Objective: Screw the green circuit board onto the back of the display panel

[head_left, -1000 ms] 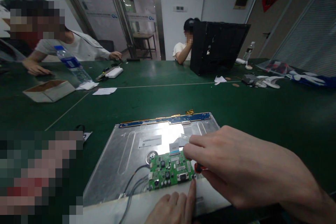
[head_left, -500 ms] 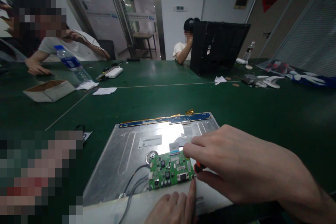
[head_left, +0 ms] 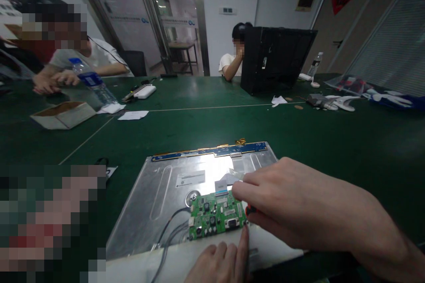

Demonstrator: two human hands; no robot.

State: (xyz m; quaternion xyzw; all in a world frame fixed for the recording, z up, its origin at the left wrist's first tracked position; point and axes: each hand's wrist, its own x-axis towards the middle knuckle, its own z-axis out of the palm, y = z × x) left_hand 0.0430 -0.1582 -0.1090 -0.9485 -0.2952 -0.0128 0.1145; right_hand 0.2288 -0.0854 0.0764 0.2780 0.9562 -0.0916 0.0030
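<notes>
Right hand [head_left: 299, 203] gripping red-handled screwdriver [head_left: 250, 209], tip at right edge of green circuit board [head_left: 215, 216]; left hand [head_left: 221, 261] empty, forefinger extended, just below.

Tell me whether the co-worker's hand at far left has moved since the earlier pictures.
Yes. The co-worker's hand has moved left, from right of the water bottle to just left of its cap.

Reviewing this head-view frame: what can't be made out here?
- Tool in the right hand: only a red-and-black bit shows; fingers hide the rest, so its grip is unclear.
- Left hand: cut off by the bottom edge.
- Circuit board near-right corner: covered by both hands.
- Panel label: print too small.
- Lower left: pixelated.
</notes>
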